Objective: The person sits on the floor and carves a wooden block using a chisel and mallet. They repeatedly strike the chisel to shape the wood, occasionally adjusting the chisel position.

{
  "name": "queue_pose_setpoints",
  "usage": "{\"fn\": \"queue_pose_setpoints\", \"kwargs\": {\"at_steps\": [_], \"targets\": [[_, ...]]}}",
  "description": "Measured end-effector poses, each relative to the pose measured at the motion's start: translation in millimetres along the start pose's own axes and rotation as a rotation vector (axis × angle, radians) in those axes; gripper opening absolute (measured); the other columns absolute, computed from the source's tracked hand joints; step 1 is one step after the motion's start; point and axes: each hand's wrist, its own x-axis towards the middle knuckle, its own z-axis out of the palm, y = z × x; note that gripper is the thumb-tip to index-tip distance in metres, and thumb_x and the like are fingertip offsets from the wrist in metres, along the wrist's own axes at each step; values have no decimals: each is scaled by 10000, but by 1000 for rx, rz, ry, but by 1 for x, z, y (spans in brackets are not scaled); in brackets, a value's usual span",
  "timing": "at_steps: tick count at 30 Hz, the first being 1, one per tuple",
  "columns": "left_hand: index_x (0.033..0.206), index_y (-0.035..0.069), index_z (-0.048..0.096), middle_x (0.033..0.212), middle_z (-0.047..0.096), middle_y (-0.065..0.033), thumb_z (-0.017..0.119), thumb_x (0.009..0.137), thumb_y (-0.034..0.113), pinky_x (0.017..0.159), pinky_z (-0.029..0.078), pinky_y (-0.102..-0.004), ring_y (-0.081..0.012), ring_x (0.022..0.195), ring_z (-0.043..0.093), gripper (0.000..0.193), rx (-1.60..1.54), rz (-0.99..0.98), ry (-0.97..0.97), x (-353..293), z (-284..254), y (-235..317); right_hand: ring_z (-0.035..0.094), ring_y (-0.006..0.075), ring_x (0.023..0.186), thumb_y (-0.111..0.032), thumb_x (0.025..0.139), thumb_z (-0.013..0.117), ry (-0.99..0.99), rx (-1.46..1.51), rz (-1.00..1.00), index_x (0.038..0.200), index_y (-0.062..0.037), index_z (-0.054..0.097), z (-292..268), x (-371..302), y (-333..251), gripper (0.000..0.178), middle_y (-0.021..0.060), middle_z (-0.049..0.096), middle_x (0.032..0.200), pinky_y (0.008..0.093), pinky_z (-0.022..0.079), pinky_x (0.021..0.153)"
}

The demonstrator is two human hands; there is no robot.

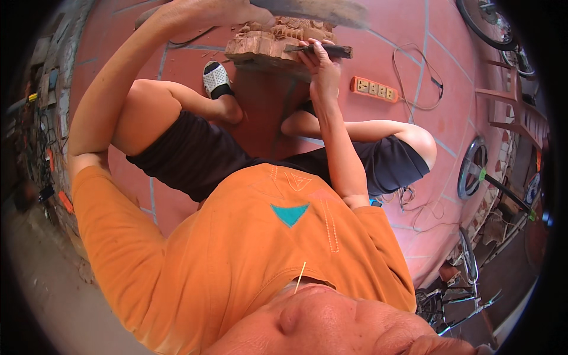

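At the top, my left hand (236,12) is closed around a dark wooden mallet (319,10), smeared by motion and partly cut off by the picture's edge. It hangs over a carved block of reddish-brown wood (260,47), whose upper surface has cut relief. My right hand (320,62) grips a chisel (338,51) between thumb and fingers. The chisel lies nearly sideways, its dark handle to the right and its blade pointing left against the block's near right part. The mallet hides some of the carving's far side.
An orange power strip (374,89) with a looping cord lies on the red tiled floor, right of the block. My sandalled foot (216,80) is close to the block's left. A plastic chair (515,100), a bicycle wheel (488,23) and a steering-wheel-like ring (472,168) stand at the right.
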Motion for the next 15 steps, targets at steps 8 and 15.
{"fn": "queue_pose_setpoints", "kwargs": {"at_steps": [8, 15], "targets": [[1438, 23, 541, 1145, 709, -271, 785, 833, 290, 916, 552, -458, -397, 1030, 717, 705, -161, 48, 128, 3, -2, -12, 663, 140, 1041, -1, 990, 658, -327, -287, -280, 1074, -46, 631, 24, -15, -12, 99, 56, 704, 1085, 282, 519, 929], [1430, 10, 544, 1159, 704, -274, 776, 831, 284, 920, 549, -454, -398, 1048, 710, 699, -150, 39, 106, 1, -5, -15, 678, 162, 1023, -19, 1005, 652, -275, -185, -251, 1104, -43, 601, 30, 1, 14, 114, 58, 680, 1086, 284, 541, 912]]}}
